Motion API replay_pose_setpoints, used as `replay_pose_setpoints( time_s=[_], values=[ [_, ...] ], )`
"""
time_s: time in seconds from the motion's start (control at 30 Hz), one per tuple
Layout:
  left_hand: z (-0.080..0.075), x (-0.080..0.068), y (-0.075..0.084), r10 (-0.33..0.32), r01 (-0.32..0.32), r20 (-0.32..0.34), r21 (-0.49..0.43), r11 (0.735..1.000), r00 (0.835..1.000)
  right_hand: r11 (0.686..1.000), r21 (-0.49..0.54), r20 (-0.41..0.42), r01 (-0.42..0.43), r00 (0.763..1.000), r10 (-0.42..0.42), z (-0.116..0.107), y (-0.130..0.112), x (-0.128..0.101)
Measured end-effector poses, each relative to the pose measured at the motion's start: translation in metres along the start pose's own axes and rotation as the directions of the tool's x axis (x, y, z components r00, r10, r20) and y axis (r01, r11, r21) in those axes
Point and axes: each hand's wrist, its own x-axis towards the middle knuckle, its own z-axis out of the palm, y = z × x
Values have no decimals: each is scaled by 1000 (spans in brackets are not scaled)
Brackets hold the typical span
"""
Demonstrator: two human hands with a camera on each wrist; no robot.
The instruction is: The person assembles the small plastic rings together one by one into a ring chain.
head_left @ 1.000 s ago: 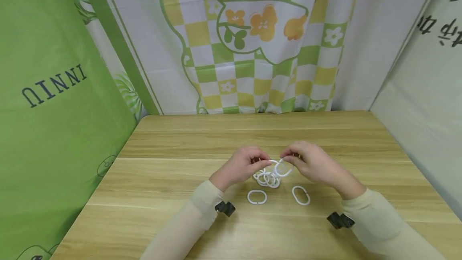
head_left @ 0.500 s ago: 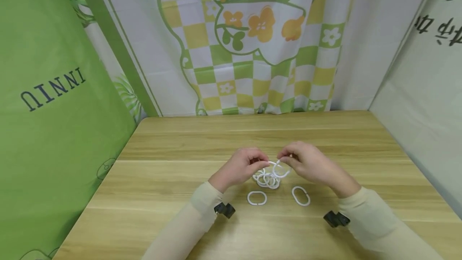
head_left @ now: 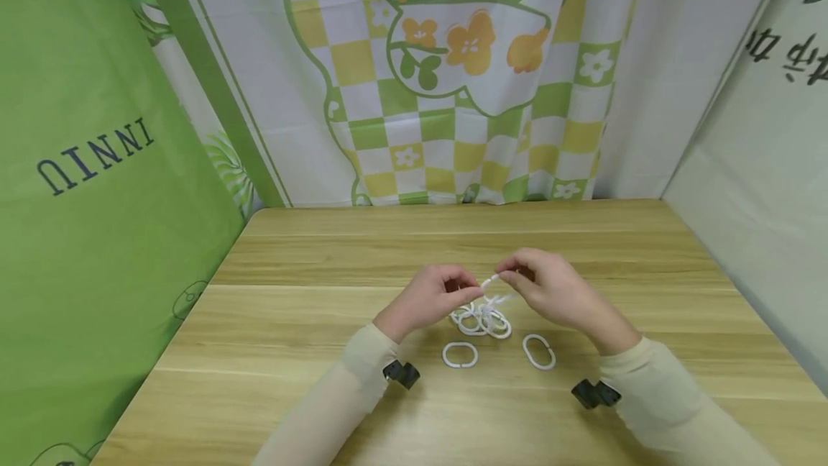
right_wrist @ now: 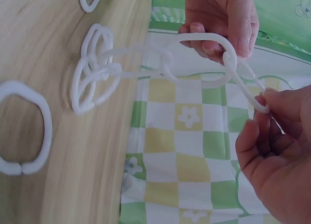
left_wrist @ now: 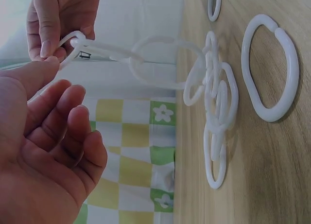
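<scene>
My left hand [head_left: 430, 300] and right hand [head_left: 543, 290] face each other above the table, fingertips close together. In the right wrist view, the right thumb and fingers pinch a white plastic chain link [right_wrist: 244, 91]. It passes through another link [right_wrist: 206, 37] at the left hand, whose thumb and fingers pinch the linked part. From there more joined links hang, blurred, down to a small heap of white links [right_wrist: 76, 85] on the wood. In the left wrist view, the left thumb and index finger meet at a link, and its other fingers are loosely curled.
Two loose oval links lie in front of the heap, one on the left [head_left: 445, 355] and one on the right [head_left: 527, 351]. Each sleeve carries a black wrist camera [head_left: 402, 375]. A patterned curtain [head_left: 453, 142] hangs behind the wooden table [head_left: 323, 257].
My right hand has shifted slightly left, closer to the left hand. The ring that hung below its fingertips has turned, and a short straight-looking piece now spans both hands. The hanging links swing.
</scene>
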Motion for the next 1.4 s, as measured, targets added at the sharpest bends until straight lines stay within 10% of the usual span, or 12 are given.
replay_pose_setpoints(
  time_s=[0.4,0.63,1.0,1.2,1.4],
  values=[
    [-4,2,-1,-4,4,-71,-1,1000,997,987,151,-25,-63,997,67,4,9,-7],
    [-13,3,-8,-22,21,-104,-8,1000,994,996,-73,129,-59,989,68,3,37,-28],
    [-13,1,-10,8,-11,-114,-26,1000,993,956,-287,395,-61,902,176,15,61,-49],
    [-12,2,-10,11,-12,-101,-2,1000,995,974,-222,384,32,922,57,16,63,-48],
    [-11,2,-11,31,-30,-80,18,999,996,958,-284,336,-49,930,147,5,71,-53]
  ],
)
